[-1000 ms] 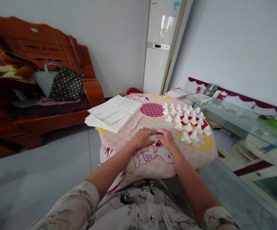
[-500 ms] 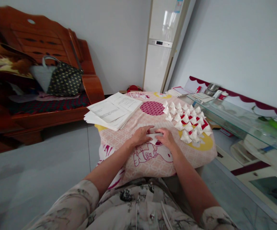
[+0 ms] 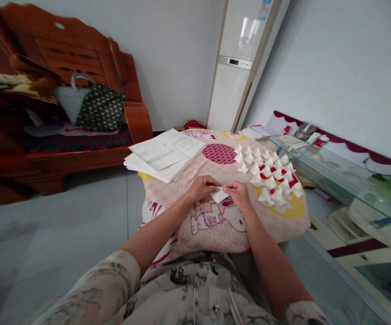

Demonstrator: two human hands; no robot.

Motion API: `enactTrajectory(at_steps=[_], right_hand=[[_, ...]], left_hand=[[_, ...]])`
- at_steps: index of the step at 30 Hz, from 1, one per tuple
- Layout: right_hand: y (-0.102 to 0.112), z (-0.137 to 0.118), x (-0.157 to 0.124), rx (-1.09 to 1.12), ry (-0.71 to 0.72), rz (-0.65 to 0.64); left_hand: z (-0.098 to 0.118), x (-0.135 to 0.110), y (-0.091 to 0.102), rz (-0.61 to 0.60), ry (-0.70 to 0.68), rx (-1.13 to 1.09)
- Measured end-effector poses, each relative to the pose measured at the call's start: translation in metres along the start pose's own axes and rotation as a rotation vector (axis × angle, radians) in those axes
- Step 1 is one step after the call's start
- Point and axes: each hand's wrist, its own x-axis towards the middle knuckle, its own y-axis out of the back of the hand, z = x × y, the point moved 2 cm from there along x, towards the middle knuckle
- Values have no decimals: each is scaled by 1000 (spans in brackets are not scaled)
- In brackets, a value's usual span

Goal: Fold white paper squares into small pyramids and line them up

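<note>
A small folded white paper piece is held between both hands just above the pink patterned cloth. My left hand pinches its left edge and my right hand pinches its right edge, fingers closed on it. To the right of my right hand lie several rows of finished folded paper pieces, white with red. A stack of printed white sheets lies on the cloth's far left corner.
A wooden bench with a dark patterned bag stands at the left. A tall white floor unit stands in the corner. A low glass shelf with booklets and small items runs along the right wall. Grey tiled floor lies to the left.
Both hands went from pressing flat on the cloth to lifting the folded paper between pinched fingers. The camera has shifted slightly.
</note>
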Motion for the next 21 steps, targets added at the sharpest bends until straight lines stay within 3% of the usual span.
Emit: enactTrajectory(at_steps=[8, 16, 21], right_hand=[[-3, -1, -1, -9, 17, -5], [-8, 14, 0, 105, -73, -23], [-10, 10, -1, 146, -102, -3]], left_hand=[[1, 0, -6, 15, -2, -3], [6, -2, -9, 19, -9, 57], [6, -1, -13, 42, -24, 87]])
